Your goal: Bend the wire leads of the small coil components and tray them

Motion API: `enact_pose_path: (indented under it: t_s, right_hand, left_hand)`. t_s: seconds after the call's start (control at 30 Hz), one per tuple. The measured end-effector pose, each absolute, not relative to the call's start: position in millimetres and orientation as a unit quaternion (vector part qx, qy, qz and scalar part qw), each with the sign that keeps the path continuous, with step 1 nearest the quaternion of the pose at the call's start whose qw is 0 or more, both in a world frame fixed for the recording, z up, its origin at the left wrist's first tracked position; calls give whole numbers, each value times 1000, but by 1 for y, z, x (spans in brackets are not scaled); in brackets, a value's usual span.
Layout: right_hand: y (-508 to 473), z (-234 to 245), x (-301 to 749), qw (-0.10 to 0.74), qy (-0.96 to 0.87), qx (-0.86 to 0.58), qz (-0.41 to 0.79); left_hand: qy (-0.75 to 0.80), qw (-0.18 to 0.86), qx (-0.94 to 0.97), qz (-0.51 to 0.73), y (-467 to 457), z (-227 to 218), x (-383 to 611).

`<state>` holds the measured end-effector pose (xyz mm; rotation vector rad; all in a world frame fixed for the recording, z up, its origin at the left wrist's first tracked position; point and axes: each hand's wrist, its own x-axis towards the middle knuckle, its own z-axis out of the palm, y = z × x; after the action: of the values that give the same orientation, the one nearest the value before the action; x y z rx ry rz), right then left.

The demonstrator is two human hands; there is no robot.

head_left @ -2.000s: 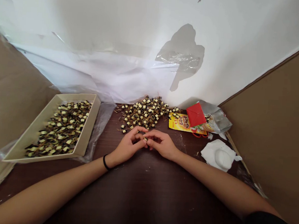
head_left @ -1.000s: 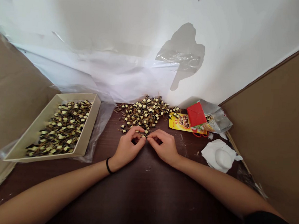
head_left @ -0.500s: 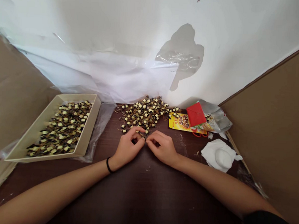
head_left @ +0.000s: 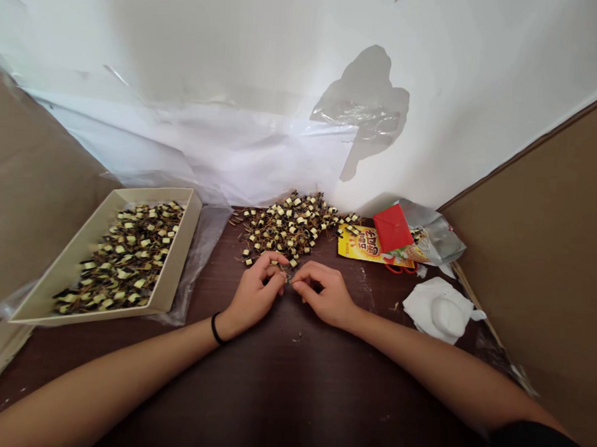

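Observation:
Just in front of a heap of small black-and-pale-yellow parts with thin copper-coloured wire leads point(head_left: 291, 223), my two hands work close together. My left hand point(head_left: 260, 285), a black band on its wrist, is closed in a pinch. Thumb and index finger of my right hand point(head_left: 324, 290) are pressed together, a narrow gap away from the left fingertips. Something thin shows between the two sets of fingertips, but it is too small to name. More of the same parts fill a cream tray point(head_left: 187, 244) on the left.
Clear plastic sheeting point(head_left: 205, 238) lies beside the tray. At the right are a yellow packet point(head_left: 352, 246), a red envelope point(head_left: 392, 228), a silver bag point(head_left: 440, 237), red-handled scissors point(head_left: 401, 269) partly covered, and crumpled white tissue point(head_left: 424, 303). Cardboard walls point(head_left: 553, 230) flank the dark table point(head_left: 290, 383).
The left thumb has drawn back slightly to the left, so the fingertips of my two hands are a little farther apart. The heap and tray look the same.

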<state>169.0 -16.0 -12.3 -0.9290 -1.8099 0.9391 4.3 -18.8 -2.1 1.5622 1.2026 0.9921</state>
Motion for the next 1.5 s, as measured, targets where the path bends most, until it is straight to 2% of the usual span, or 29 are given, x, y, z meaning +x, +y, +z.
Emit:
enact_pose_path:
  t_s: [0.4,0.9,1.5]
  right_hand:
    - [-13,-15,169,422,-683,-369,469]
    - [-8,-13,172,352,-674,-349,548]
    - [-11,-17,170,392,-727,-378,419]
  left_hand:
    - [461,480,631,400,-20,-3,4]
    - [416,482,675,372,-21,-8,0]
    - [431,452,687,372,-20,-6,3]
